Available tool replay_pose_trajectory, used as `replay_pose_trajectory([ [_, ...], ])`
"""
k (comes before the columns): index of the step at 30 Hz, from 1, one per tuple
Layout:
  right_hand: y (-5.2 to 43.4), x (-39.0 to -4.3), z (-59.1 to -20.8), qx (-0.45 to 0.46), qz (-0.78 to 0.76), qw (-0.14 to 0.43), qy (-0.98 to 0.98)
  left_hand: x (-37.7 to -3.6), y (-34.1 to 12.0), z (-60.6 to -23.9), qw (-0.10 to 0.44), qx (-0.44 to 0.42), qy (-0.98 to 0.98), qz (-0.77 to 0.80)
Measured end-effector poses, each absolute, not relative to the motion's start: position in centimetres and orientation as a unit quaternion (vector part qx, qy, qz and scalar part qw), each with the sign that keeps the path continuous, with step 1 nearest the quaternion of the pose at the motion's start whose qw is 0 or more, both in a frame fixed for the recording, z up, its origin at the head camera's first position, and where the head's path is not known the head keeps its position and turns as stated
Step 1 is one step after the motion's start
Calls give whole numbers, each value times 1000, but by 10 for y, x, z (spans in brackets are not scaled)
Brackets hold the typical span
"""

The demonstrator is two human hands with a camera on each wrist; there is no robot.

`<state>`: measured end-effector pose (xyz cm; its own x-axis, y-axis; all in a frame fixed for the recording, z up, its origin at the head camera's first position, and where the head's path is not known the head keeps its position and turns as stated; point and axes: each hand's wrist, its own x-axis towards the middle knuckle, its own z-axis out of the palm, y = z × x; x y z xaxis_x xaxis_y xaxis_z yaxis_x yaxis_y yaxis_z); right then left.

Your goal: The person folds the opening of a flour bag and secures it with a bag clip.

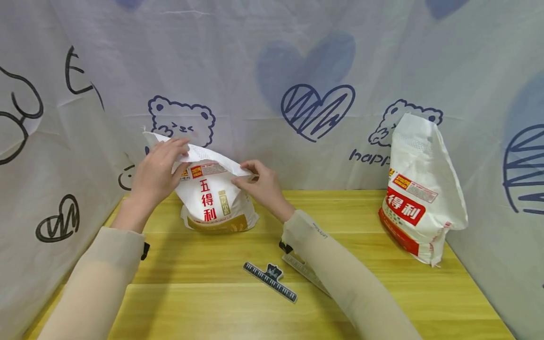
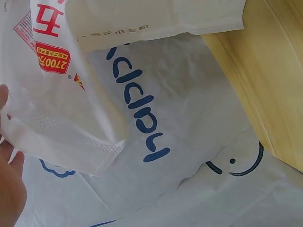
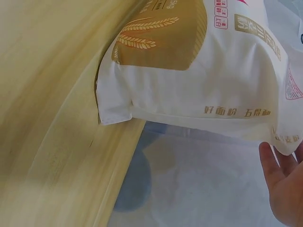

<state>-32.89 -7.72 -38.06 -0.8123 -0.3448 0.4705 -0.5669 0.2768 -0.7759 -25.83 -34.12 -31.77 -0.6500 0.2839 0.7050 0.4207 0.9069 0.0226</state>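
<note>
"Quick Q: where's the white-and-gold flour bag (image 1: 218, 196)?"

"Back L part of the table (image 1: 204, 307), upright, near the printed cloth (image 1: 238, 61). I've got its top in both hands."

"Fingers doing what, exactly?"

"My left hand (image 1: 159, 163) grips the white top band toward its L end, thumb on the front, other fingers over the top. My right hand (image 1: 265, 186) pinches the R end btwn thumb and index. Band slopes down L to R."

"Brand?"

"五得利, big red characters down the front. L wrist cam gives '2700万' on a red tag, upside down, + 雪花小麦粉 on the side. R wrist cam: 好面粉 五得利 along the side, wheat ears on the gold panel, and '5kg' at the frame edge, maybe cut off."

"Other text?"

"2nd bag (image 1: 420, 189), white + red, stands on the R side of the table, well apart from mine; 得利 shows in white on its red panel. Cloth reads 'happ' beside it, and 'happy', the y partly covered, in the L wrist view. Small print on my right sleeve (image 1: 340, 274), can't read it."

"And by that arm?"

"2 clips, lying flat: a black clip (image 1: 269, 282) w/ piano-key print, its lettering too tiny to tell, and just beside it a grey clip (image 1: 303, 271), partly hidden by my R sleeve."
</note>
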Motion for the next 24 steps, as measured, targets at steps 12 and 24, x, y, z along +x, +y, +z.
replay_pose_trajectory([
  [12,-80,-331,-376,279,565,88,-771,-267,-335,-307,348,-185,-912,-110],
  [24,-84,-334,-376,275,567,77,-773,-275,-335,-300,318,-175,-924,-120],
])
